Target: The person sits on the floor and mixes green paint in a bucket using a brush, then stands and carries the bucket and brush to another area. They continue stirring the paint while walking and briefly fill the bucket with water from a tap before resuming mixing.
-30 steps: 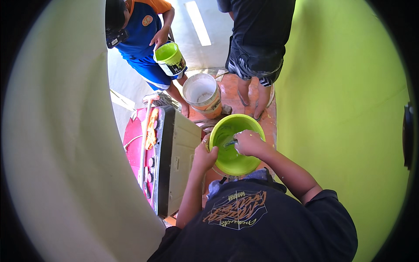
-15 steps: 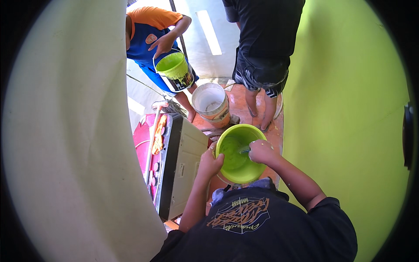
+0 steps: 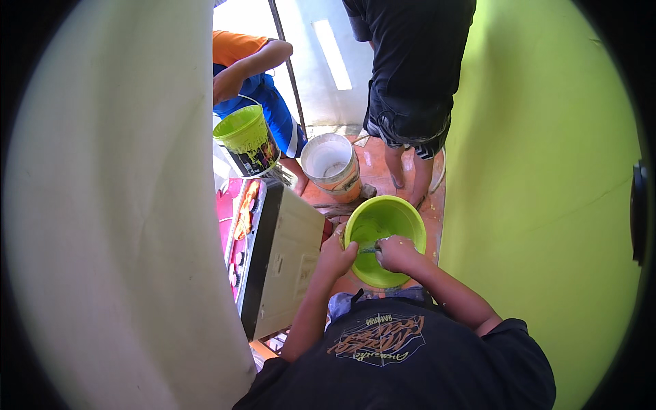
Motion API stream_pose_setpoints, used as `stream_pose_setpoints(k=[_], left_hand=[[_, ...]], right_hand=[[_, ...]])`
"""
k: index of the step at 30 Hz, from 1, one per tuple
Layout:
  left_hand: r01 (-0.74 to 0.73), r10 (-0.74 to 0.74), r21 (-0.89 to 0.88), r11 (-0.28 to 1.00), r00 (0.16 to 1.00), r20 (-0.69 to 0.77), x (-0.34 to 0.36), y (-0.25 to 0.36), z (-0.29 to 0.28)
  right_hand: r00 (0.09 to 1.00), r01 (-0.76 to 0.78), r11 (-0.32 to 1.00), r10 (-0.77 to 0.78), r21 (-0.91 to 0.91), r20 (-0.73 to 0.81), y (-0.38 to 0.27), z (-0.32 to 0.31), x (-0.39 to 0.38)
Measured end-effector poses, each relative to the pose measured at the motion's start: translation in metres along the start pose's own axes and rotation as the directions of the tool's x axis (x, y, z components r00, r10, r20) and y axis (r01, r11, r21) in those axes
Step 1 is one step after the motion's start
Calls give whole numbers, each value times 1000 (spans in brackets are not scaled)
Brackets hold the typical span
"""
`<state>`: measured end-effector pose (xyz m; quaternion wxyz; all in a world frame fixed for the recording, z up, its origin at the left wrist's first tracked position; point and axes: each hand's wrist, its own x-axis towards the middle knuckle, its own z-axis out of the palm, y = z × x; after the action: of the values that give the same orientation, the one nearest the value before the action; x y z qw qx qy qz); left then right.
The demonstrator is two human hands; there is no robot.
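Note:
A lime-green bucket (image 3: 403, 217) is in front of my body, its inside coated with the same green. My left hand (image 3: 335, 258) is closed on the bucket's left rim, thumb over the edge. Inside the bucket's mouth, my right hand (image 3: 398, 254) is wrapped round a thin greyish tool (image 3: 368, 250). That tool points left toward my left thumb; its kind cannot be made out. The bucket's bottom is partly hidden by my right hand.
A whitish, stained bucket (image 3: 331, 164) stands just beyond on the orange tiled floor. A tilted white appliance with knobs (image 3: 287, 266) lies left. One person in orange and blue holds a paint-smeared bucket (image 3: 249, 140); another in black (image 3: 417, 68) stands ahead. A green wall (image 3: 540, 205) is right.
My right hand has moved left within the bucket, bringing the tool toward the left rim. The person in orange has shifted left and lowered, with their bucket lower too.

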<state>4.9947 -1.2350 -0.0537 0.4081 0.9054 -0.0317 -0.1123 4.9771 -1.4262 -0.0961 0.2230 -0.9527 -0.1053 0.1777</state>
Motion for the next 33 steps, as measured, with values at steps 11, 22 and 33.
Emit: stream_pose_setpoints(k=[11, 22, 33], left_hand=[[-54, 58, -56, 997, 996, 65, 11, -1, 20], [-65, 69, -52, 996, 995, 68, 26, -16, 34], [-119, 125, -99, 988, 991, 56, 15, -3, 51]], right_hand=[[985, -141, 990, 140, 5, -103, 32, -15, 14], [988, -144, 985, 138, 96, 70, 32, -25, 3], [975, -218, 973, 214, 73, 58, 59, 0, -18]])
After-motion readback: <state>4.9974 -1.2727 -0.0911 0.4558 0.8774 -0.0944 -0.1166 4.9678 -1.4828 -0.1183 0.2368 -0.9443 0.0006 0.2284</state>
